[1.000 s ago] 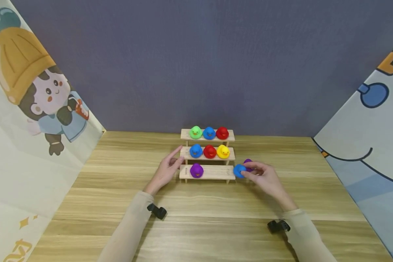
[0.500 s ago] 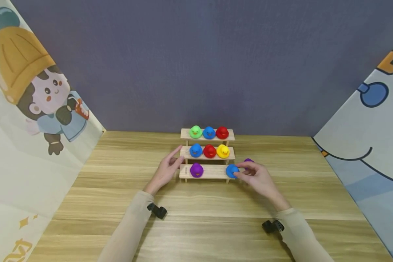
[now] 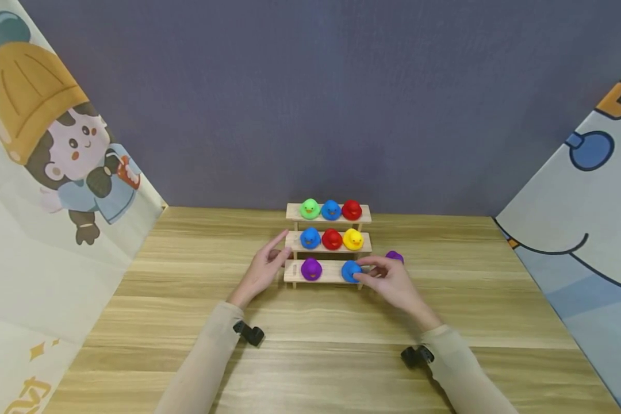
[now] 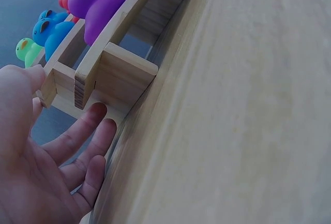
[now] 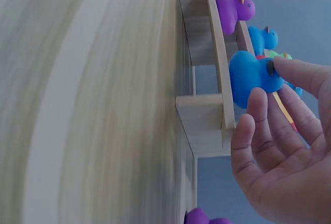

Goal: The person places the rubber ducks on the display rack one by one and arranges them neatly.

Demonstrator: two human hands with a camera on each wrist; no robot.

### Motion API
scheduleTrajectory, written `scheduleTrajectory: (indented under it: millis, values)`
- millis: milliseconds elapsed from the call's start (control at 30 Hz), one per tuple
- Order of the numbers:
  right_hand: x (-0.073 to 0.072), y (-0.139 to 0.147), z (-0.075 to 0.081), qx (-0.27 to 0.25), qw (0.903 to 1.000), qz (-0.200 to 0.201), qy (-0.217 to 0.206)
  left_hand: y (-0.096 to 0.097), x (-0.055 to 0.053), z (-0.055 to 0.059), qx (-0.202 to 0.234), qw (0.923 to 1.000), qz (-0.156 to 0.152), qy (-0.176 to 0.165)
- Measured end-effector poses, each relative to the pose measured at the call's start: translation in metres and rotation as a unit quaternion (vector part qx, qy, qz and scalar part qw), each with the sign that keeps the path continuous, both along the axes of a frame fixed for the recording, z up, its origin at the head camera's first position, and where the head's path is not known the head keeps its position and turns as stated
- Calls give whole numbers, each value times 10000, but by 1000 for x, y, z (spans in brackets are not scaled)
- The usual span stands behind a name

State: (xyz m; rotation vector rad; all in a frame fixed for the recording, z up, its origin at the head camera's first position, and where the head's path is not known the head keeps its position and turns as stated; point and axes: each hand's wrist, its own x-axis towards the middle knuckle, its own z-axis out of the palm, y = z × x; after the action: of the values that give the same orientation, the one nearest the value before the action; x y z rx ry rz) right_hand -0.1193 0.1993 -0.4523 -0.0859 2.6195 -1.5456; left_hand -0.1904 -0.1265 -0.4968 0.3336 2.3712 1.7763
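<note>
A small three-tier wooden stand with toy ducks on its steps is at the middle of the table. My right hand pinches a blue rubber duck between thumb and fingers, over the right part of the lowest step. In the right wrist view this blue duck sits upright at the step. A purple duck stands further left on the same step. My left hand is at the stand's left end, its fingers loosely extended; in the left wrist view the thumb is against the middle step's end.
Blue, red and yellow ducks fill the middle step. Green, blue and red ones line the top step. Another purple duck lies right of the stand, partly behind my right hand. A grey-blue wall rises behind.
My right hand has moved left with the blue duck, from beside the stand's right end to over the lowest step. The left hand has stayed in place.
</note>
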Motion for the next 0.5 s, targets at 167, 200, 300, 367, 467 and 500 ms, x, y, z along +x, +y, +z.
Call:
scheduleTrajectory:
  millis: [167,200,300,367,467,500]
  values:
    - [-2,-10,1,-136,9999,84,54,-1,-1,-1,-44,10000,35,43]
    - [-3,-12,2,-153,9998,104,98,0,-1,-1,-53,10000,41,67]
    - [-4,-17,2,-162,9997,105,140,0,-2,-2,-48,9999,48,117]
    - [-5,-20,2,-132,9998,89,128,0,-2,-2,-57,9999,42,137]
    - [-5,-24,1,-148,9999,23,50,1,-2,-2,-84,9999,29,147]
    - [-5,-26,1,-145,9999,7,33,1,-2,-2,-91,9998,27,149]
